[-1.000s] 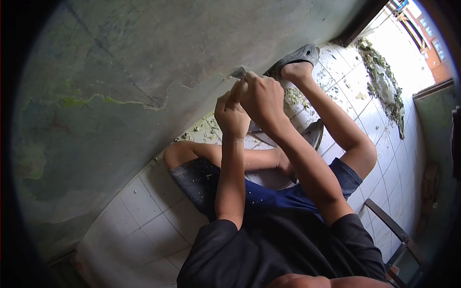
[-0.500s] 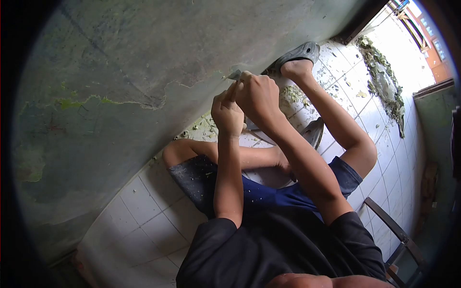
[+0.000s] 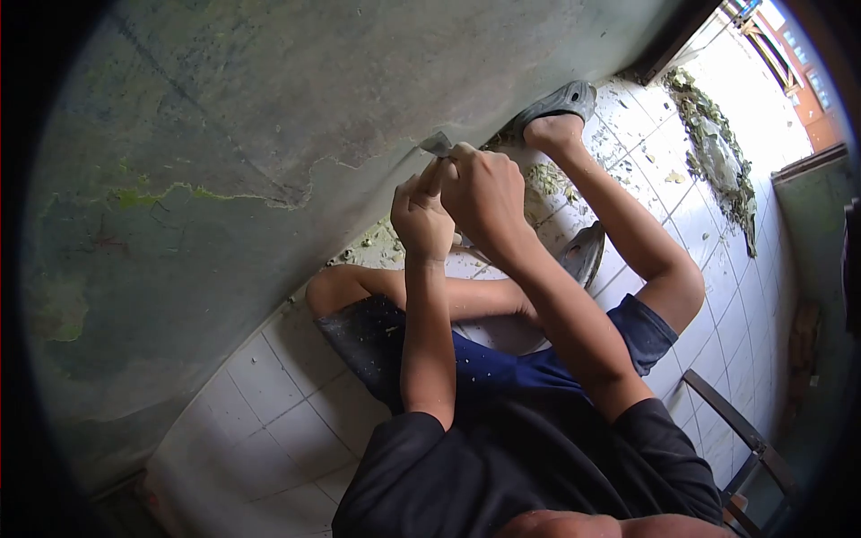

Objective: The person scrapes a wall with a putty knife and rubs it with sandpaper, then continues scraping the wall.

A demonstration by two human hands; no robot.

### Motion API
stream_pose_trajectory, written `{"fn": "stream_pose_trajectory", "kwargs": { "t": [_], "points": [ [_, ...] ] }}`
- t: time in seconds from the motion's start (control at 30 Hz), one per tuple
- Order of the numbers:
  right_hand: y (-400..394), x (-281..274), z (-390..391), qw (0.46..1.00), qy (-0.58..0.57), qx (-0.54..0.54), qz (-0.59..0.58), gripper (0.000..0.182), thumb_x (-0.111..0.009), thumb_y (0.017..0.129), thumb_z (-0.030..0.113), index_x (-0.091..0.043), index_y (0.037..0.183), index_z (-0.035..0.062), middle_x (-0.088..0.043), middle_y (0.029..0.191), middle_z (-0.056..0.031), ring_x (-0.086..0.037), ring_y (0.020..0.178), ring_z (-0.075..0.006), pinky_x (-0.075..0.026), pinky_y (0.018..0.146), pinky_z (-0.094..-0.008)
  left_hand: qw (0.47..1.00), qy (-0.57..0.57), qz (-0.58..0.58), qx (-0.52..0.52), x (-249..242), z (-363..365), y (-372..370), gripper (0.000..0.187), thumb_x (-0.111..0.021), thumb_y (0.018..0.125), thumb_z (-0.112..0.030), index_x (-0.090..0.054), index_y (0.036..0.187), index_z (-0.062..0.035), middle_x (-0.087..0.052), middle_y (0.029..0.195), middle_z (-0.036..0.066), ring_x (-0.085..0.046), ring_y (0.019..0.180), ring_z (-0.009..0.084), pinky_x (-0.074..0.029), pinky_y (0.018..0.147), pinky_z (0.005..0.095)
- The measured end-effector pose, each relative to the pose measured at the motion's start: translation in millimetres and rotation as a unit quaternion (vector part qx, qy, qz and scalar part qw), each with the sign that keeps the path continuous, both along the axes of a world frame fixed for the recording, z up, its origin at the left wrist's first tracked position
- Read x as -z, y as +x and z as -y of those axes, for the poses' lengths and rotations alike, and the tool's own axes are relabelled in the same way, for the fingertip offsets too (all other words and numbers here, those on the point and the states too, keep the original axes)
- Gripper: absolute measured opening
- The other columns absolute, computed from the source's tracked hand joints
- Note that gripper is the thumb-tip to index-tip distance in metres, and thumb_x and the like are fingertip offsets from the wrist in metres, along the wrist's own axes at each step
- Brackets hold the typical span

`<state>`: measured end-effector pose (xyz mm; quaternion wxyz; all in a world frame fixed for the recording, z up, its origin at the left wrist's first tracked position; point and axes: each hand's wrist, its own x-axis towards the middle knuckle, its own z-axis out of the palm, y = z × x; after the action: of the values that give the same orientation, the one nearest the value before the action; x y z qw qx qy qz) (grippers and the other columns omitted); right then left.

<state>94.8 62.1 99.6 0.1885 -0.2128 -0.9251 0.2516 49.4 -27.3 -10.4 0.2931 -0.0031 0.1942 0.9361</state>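
A flat metal scraper blade (image 3: 436, 143) sticks out past my fingers, close to the peeling edge of the paint on the grey-green wall (image 3: 242, 99). My right hand (image 3: 484, 190) is closed around the scraper, whose handle is hidden by the fingers. Just left of it and slightly lower, my left hand (image 3: 422, 215) has its fingers bent and pressed together against the tool near the right hand. How much of the handle the left fingers grip is partly hidden.
White floor tiles (image 3: 260, 386) hold scattered paint chips beside the wall. A long heap of flakes (image 3: 717, 152) lies near the doorway at upper right. My foot wears a grey clog (image 3: 560, 100); another clog (image 3: 583, 253) lies between my legs. A dark metal frame (image 3: 758, 441) stands at lower right.
The scraper blade shows more fully and looks tilted differently. My right hand has shifted slightly down, and my left hand slightly left.
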Motion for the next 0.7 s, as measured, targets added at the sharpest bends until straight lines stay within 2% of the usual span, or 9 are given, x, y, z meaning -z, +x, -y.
{"fn": "stream_pose_trajectory", "kwargs": {
  "t": [0.1,0.2,0.33,0.43,0.5,0.53,0.6,0.63,0.7],
  "points": [
    [-1.6,7.9,5.0,1.000,0.011,0.010,0.008,0.023,-0.058,0.089,0.022,-0.068,0.087,0.0011,-0.066,0.071,-0.0247,-0.068,0.071,-0.0446,-0.055,0.068,-0.0522,0.989,-0.107,-0.087,-0.049,7.5,-3.6,0.2,0.056,-0.033,0.107,-0.031,-0.057,0.135,0.0099,-0.061,0.138,0.020,-0.055,0.130,0.0294,-0.036,0.116,0.0424],
    [5.0,2.4,2.2,1.000,0.005,0.008,-0.023,0.023,-0.058,0.089,0.021,-0.068,0.086,0.0011,-0.066,0.069,-0.0243,-0.068,0.070,-0.0440,-0.055,0.067,-0.0519,0.995,-0.088,0.003,-0.040,-1.2,-5.3,1.6,0.054,-0.032,0.107,-0.029,-0.059,0.133,0.0102,-0.062,0.137,0.020,-0.056,0.129,0.0293,-0.037,0.116,0.0414],
    [-4.6,12.0,0.4,0.999,0.029,0.012,-0.007,0.022,-0.059,0.089,0.022,-0.068,0.086,0.0017,-0.066,0.069,-0.0236,-0.068,0.069,-0.0434,-0.055,0.066,-0.0516,0.996,-0.077,-0.013,-0.032,-0.3,-4.4,-0.7,0.053,-0.032,0.108,-0.027,-0.060,0.131,0.0103,-0.063,0.134,0.021,-0.057,0.128,0.0298,-0.038,0.115,0.0421],
    [-0.9,13.6,-1.0,0.999,0.022,0.001,-0.026,0.021,-0.061,0.088,0.022,-0.068,0.086,0.0024,-0.066,0.068,-0.0235,-0.068,0.068,-0.0434,-0.055,0.065,-0.0515,0.965,-0.192,-0.144,-0.102,20.8,-6.4,0.7,0.051,-0.032,0.108,-0.026,-0.060,0.132,0.0102,-0.065,0.131,0.020,-0.059,0.126,0.0298,-0.039,0.114,0.0431],
    [-6.4,22.0,-4.8,0.998,0.057,-0.001,-0.002,0.021,-0.063,0.088,0.022,-0.068,0.086,0.0027,-0.066,0.070,-0.0231,-0.067,0.067,-0.0428,-0.055,0.064,-0.0508,0.915,-0.278,-0.266,-0.122,30.2,-5.9,2.1,0.022,-0.048,0.099,0.013,-0.053,0.120,0.0105,-0.062,0.136,0.023,-0.061,0.125,0.0238,-0.049,0.110,0.0381],
    [-7.0,18.4,-7.0,0.998,0.060,0.001,-0.010,0.021,-0.063,0.088,0.022,-0.068,0.086,0.0027,-0.066,0.070,-0.0231,-0.067,0.067,-0.0428,-0.055,0.064,-0.0508,0.913,-0.274,-0.274,-0.123,30.1,-9.7,-4.0,0.022,-0.048,0.099,0.013,-0.053,0.120,0.0105,-0.062,0.136,0.023,-0.061,0.125,0.0238,-0.049,0.110,0.0381],
    [9.7,16.5,-4.7,0.999,0.042,-0.001,-0.017,0.020,-0.063,0.087,0.022,-0.068,0.087,0.0030,-0.067,0.073,-0.0230,-0.068,0.068,-0.0421,-0.055,0.063,-0.0502,0.962,-0.210,-0.150,-0.091,26.4,-14.3,0.5,0.052,-0.033,0.108,-0.028,-0.060,0.132,0.0100,-0.064,0.134,0.021,-0.059,0.126,0.0298,-0.040,0.114,0.0423],
    [11.2,17.3,-0.6,0.998,0.050,0.016,-0.021,0.019,-0.062,0.089,0.022,-0.067,0.089,0.0034,-0.068,0.076,-0.0230,-0.069,0.070,-0.0414,-0.055,0.064,-0.0503,0.991,-0.119,-0.040,-0.038,13.2,-9.0,0.5,0.053,-0.034,0.108,-0.030,-0.061,0.131,0.0097,-0.063,0.135,0.021,-0.058,0.127,0.0301,-0.040,0.114,0.0418],
    [15.2,27.3,-2.0,0.999,0.047,0.006,0.000,0.019,-0.062,0.090,0.022,-0.067,0.091,0.0037,-0.068,0.076,-0.0232,-0.069,0.070,-0.0416,-0.054,0.064,-0.0507,0.994,-0.105,-0.021,-0.022,17.3,-4.3,5.6,0.052,-0.035,0.107,-0.029,-0.062,0.129,0.0093,-0.065,0.133,0.020,-0.059,0.126,0.0291,-0.040,0.114,0.0417]
  ]
}}
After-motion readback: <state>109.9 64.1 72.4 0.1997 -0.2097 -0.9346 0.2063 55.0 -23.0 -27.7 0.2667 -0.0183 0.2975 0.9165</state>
